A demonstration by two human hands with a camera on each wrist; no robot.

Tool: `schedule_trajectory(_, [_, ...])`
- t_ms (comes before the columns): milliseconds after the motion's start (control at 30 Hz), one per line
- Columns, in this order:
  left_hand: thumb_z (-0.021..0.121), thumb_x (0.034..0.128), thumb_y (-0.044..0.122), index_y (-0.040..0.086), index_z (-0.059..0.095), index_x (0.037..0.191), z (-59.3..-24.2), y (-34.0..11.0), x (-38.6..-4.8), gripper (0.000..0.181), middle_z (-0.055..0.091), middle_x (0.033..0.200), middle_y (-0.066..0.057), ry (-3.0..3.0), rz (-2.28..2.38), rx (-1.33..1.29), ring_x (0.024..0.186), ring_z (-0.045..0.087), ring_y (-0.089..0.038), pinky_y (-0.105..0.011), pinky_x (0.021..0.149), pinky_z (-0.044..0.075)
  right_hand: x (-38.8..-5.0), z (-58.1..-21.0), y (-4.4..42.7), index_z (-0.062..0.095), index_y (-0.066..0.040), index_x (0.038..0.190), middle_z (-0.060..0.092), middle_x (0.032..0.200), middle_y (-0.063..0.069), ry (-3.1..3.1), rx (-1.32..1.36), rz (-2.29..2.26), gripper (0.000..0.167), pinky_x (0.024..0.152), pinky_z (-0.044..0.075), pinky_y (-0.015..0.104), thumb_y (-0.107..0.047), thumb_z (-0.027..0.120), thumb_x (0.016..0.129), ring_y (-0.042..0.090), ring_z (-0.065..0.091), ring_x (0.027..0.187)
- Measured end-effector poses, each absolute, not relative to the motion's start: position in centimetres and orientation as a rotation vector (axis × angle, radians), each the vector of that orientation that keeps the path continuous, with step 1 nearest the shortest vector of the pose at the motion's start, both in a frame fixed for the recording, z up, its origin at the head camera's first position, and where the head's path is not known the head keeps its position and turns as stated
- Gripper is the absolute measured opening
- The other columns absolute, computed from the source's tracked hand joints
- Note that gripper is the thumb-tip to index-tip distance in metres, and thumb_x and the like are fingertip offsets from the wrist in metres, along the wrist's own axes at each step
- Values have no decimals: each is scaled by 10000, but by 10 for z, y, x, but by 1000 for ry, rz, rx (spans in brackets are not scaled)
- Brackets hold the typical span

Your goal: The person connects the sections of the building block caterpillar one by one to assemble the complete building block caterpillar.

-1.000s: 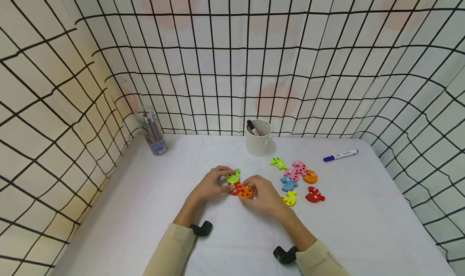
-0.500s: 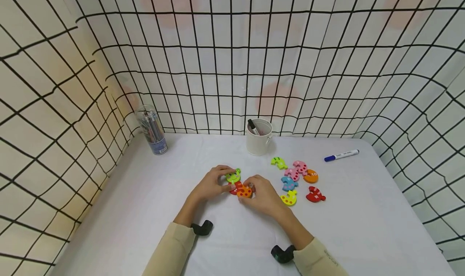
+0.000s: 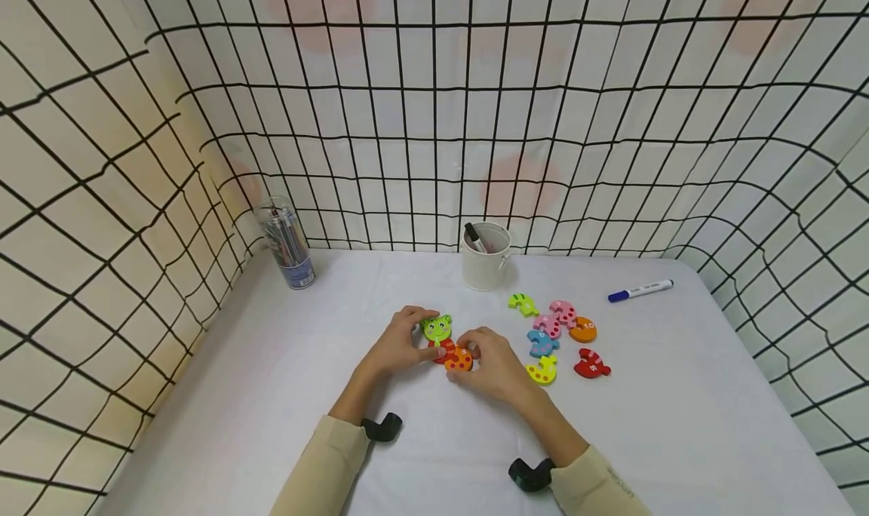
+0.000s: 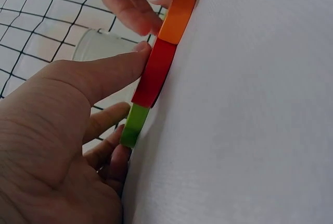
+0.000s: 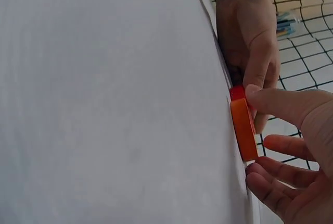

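In the head view, my left hand (image 3: 400, 342) holds a green smiling-face puzzle piece (image 3: 437, 329) with its fingers at the far side. Its thumb presses on the striped red puzzle piece (image 3: 448, 344) joined below the face. Beside the red one lies an orange puzzle piece (image 3: 459, 360) with red dots, pinched between thumb and fingers of my right hand (image 3: 495, 365). The left wrist view shows the green (image 4: 135, 125), red (image 4: 155, 73) and orange (image 4: 178, 15) edges touching in a row, flat on the cloth. Fingers partly cover the face.
Several loose puzzle pieces lie to the right, among them a yellow piece (image 3: 542, 370), a blue piece (image 3: 543, 343) and a red piece (image 3: 592, 363). Farther back are a marker (image 3: 640, 291), a white bucket (image 3: 484, 267) and a pencil jar (image 3: 292, 248). Black grid walls (image 3: 434, 109) enclose the table.
The orange piece overlapped the red one half a second ago; now it sits beside it, slightly lower right. The green face has turned a little, and my left thumb reaches farther over the red piece.
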State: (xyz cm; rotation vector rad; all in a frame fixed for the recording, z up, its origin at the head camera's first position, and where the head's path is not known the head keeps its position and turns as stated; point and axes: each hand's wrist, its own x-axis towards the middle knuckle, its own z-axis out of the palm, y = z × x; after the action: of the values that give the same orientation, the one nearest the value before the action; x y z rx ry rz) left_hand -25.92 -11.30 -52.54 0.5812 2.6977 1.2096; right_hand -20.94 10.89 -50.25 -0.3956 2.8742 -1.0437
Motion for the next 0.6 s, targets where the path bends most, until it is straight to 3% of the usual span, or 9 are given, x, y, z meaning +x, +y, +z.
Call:
schedule_trajectory(267, [841,849,335,201,598,1426,-525,-113,-259,640,541,1457,-66,2698,1185,546,1349,482,-295,-524,1140,443,-210,-499,133,720,-158,1164,669,1009,9,2882,-323,-1126,374,769,531,284,-299,857,845,159,564,878])
schedule_trajectory(600, [815,875,315,203,596,1437,-525,-115,-257,614,527,1510,-55,2687,1199,604,1444,430,-311,-563,1209,348,-237,-497,181,675,-145,1271,670,1162,75,2949,-230,-1049,431,882,580,416,-361,784,914,244,596,1019])
